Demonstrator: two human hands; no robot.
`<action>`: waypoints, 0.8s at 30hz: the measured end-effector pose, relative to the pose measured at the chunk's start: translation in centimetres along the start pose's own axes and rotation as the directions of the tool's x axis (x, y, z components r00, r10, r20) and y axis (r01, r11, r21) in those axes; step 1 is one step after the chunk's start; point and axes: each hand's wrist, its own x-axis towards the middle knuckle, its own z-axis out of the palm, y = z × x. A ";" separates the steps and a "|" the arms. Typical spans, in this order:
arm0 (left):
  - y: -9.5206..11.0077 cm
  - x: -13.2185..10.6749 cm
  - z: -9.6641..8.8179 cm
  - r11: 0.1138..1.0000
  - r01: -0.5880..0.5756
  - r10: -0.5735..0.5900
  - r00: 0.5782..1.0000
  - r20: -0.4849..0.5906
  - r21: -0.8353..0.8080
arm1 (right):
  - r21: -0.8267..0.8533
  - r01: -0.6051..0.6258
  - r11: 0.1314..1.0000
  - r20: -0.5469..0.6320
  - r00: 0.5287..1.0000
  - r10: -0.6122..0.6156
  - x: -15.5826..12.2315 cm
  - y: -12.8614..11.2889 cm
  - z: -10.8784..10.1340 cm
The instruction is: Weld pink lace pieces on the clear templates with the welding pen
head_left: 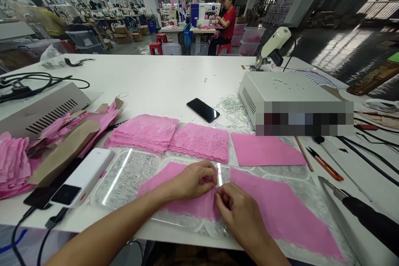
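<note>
My left hand is closed, fingertips pinching the right edge of a pink fabric piece that lies on a clear plastic sheet. Just to its right, my right hand pinches the same edge, thumb against the fingers; the fingertips nearly meet. A larger pink fabric panel with a wavy lower edge spreads out beside my right hand. Beyond the hands lie two piles of pink lace pieces, a left pile and a right pile. To their right is a flat stack of plain pink fabric.
A black phone and tangled white thread lie behind the piles. At right are a grey metal box, an orange cutter and a black-handled knife. A white power bank with cables sits left.
</note>
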 end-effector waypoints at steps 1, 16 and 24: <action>0.1 0.0 0.0 1.000 0.006 -0.006 1.000 -0.002 0.001 | -0.004 0.001 1.000 -0.005 1.000 -0.001 0.0 0.0 0.0; 0.4 0.4 0.2 0.997 0.081 -0.081 0.996 -0.025 0.000 | -0.017 -0.005 1.000 -0.051 0.999 0.005 0.0 -0.2 0.2; 0.9 0.7 0.1 0.989 0.150 -0.150 0.988 -0.043 -0.013 | -0.025 -0.014 1.000 -0.038 0.999 0.013 -0.1 0.0 0.4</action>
